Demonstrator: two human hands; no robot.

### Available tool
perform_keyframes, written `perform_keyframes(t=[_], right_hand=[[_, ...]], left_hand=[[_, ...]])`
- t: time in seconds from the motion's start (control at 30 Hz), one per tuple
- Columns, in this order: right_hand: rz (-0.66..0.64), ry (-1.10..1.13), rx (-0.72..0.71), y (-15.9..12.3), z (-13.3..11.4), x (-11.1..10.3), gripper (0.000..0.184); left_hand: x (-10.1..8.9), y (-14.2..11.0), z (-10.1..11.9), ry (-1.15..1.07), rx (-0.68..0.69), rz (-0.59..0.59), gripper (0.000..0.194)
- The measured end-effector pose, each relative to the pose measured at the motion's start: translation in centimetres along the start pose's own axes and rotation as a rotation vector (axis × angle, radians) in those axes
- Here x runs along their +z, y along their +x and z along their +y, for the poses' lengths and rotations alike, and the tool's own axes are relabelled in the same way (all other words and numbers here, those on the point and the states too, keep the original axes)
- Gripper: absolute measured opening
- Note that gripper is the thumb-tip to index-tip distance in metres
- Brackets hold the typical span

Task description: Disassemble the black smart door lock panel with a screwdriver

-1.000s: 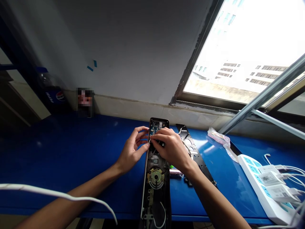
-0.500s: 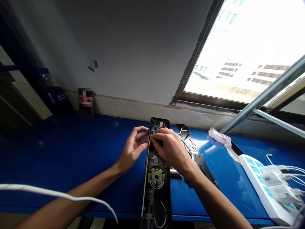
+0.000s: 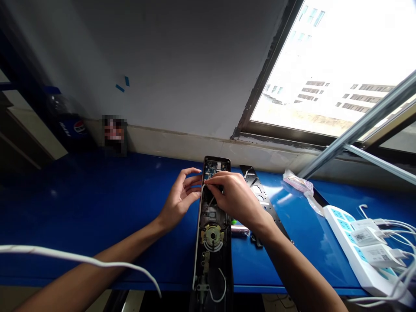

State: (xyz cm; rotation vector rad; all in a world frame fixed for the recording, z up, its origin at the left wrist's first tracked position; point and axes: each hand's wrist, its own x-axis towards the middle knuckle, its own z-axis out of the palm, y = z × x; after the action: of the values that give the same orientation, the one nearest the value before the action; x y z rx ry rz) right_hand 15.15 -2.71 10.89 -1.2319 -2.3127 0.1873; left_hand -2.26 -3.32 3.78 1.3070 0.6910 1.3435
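A long black housing [image 3: 229, 260] lies lengthwise before me on the blue table, its inside exposed. At its far end sits a blue circuit board [image 3: 211, 169], partly covered by my fingers. My right hand [image 3: 230, 190] reaches over from the right, thumb and fingertips pinched on a white wire [image 3: 203, 189] at the left rim, just below the board. My left hand [image 3: 180, 197] rests against the left outer side, fingers curved and apart, holding nothing. Nearer me inside are a round speaker-like part [image 3: 212, 236] and a loose white wire loop [image 3: 224, 286].
A black perforated plate [image 3: 268, 208] lies right of the housing, beside a pinkish wrapped cylinder [image 3: 240, 231]. Farther right are a plastic bag [image 3: 299, 182] and a white power strip [image 3: 349, 251] with chargers. A white cable [image 3: 97, 262] crosses at front left. A cola bottle [image 3: 69, 123] stands back left.
My right fingertips shift slightly at the housing's left rim, and more of the white wire shows there. My left hand stays almost still. The view tilts a little.
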Motion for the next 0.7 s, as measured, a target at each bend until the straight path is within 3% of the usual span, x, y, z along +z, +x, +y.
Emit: perform_keyframes(t=[0.7], right_hand=[[0.011, -0.023, 0.009, -0.11, -0.57, -0.08, 0.02]], left_hand=[[0.36, 0.17, -0.25, 0.002, 0.015, 0.039, 0.048]])
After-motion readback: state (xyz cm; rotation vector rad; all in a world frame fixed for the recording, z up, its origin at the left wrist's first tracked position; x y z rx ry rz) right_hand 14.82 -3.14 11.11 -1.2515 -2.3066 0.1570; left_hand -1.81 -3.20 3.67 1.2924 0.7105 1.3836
